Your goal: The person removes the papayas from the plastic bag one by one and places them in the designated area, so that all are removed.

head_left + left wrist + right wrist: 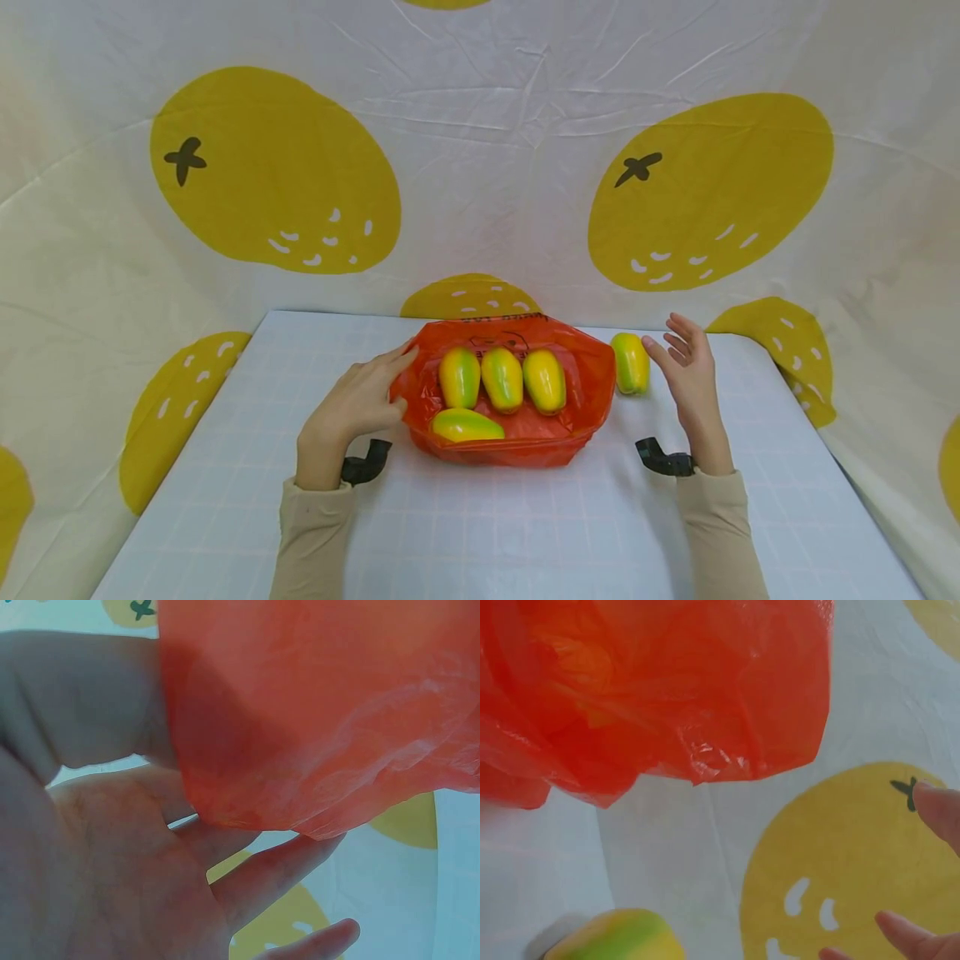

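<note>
A red plastic bag (504,454) lies with its mouth spread wide in the middle of the table. Several yellow-green, mango-like fruits (501,380) show inside it, three in a row and one crosswise at the front. My left hand (348,408) is at the bag's left edge, fingers extended and thumb apart; in the left wrist view the red plastic (300,712) covers its thumb tip and some fingers. Another such fruit (631,364) stands just right of the bag. Close beside it is my right hand (690,375), thumb toward the fruit, fingers loosely bent and holding nothing.
The table (525,533) has a white, faintly checked cover. A white cloth (495,192) printed with big yellow fruits hangs behind and around it. Black curved camera mounts (663,458) stick out from both wrists.
</note>
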Available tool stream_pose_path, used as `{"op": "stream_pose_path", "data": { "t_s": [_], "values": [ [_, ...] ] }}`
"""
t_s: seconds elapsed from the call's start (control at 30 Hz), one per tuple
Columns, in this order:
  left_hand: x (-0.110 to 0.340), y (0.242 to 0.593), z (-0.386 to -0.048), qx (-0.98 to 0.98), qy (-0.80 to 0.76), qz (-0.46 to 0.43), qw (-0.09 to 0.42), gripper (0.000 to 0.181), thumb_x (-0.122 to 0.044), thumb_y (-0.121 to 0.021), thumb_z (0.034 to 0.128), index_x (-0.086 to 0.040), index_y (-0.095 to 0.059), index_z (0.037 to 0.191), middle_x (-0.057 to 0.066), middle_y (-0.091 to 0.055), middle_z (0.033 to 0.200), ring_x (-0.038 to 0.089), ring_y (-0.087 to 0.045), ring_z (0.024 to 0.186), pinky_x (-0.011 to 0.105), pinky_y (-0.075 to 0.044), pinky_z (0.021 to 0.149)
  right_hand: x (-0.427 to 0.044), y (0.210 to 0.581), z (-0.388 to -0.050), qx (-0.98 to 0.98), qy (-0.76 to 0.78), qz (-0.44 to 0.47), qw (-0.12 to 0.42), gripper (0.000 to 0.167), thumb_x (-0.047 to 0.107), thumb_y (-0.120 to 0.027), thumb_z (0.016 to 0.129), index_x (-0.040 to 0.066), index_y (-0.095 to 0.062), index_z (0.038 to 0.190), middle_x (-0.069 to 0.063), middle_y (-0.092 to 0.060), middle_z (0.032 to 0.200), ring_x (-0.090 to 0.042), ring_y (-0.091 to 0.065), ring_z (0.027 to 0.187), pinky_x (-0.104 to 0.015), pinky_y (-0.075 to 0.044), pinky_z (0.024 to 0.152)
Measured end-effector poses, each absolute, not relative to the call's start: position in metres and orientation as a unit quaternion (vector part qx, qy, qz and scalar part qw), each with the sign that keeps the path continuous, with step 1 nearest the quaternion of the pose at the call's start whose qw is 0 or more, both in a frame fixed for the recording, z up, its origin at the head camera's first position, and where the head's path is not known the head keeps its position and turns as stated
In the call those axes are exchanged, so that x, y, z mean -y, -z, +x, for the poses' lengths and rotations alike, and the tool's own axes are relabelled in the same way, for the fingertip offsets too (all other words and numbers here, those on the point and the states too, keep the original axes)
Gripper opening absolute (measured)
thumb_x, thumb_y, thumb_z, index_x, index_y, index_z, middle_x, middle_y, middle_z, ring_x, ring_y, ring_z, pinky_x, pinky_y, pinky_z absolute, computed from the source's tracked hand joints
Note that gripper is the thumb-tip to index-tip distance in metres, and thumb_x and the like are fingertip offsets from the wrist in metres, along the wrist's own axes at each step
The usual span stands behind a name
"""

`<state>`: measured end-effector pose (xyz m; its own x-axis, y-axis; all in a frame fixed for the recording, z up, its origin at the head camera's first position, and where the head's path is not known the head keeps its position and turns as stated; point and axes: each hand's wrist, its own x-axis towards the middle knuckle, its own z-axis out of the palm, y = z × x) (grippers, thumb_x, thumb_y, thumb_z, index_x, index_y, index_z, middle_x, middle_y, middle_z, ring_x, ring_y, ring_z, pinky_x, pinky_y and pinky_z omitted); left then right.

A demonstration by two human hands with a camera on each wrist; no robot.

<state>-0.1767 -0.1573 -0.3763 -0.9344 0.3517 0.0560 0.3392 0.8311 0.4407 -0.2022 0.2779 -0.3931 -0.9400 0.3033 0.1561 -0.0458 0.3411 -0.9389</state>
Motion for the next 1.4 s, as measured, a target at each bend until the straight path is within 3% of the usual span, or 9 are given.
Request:
{"op": "stream_pose_path", "data": {
  "t_s": [0.93, 1.4],
  "values": [
    [0.158, 0.378, -0.178, -0.955, -0.226, 0.191, 0.013, 0.071, -0.009, -0.057, 0.0794, -0.003, -0.044, 0.149, 0.013, -0.039, 0.155, 0.036, -0.046, 0.134, 0.061, -0.039, 0.103, -0.249, 0.360, -0.178, 0.800, -0.577, 0.044, 0.162, 0.067, 0.021, -0.067, 0.094, 0.013, -0.035, 0.152, -0.012, -0.038, 0.153, -0.031, -0.037, 0.137, -0.049, -0.027, 0.116],
    [0.159, 0.378, -0.178, -0.954, -0.231, 0.189, 0.016, 0.071, -0.010, -0.058, 0.0797, -0.004, -0.044, 0.149, 0.015, -0.040, 0.154, 0.038, -0.050, 0.129, 0.061, -0.040, 0.103, -0.231, 0.336, -0.184, 0.830, -0.527, 0.130, 0.127, 0.063, 0.020, -0.068, 0.093, 0.013, -0.040, 0.149, -0.009, -0.045, 0.148, -0.031, -0.042, 0.133, -0.055, -0.031, 0.112]
  ]
}}
